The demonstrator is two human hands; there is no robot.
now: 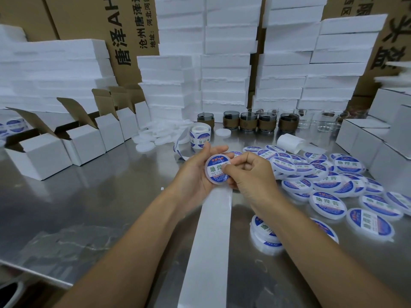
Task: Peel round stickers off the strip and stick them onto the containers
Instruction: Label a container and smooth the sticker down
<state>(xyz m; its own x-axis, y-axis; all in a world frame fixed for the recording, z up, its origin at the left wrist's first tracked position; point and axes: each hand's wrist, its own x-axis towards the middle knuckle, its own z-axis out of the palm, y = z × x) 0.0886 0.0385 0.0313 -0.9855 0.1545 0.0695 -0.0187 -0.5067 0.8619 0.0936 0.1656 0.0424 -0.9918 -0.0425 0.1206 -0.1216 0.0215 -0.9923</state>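
One round container (219, 174): frame centre, cupped in curled left hand (195, 172); right hand (251, 172) pinches its edge, thumb on its blue sticker (216, 168).
Strip (211, 230): bare backing, hands to lower centre.
Stickered containers (329, 202): heaped centre right.
Jars (249, 122): dark filling, upper centre.

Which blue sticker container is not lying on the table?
The container held up above the table: the left hand grips it, the right hand pinches it. The other stickered containers lie on the table.

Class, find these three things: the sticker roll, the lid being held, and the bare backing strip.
Sticker roll (200, 138): head view, on its printed outer side.
Lid (215, 169): head view, on the white band of its label.
Backing strip (209, 241): head view, on its blank middle.
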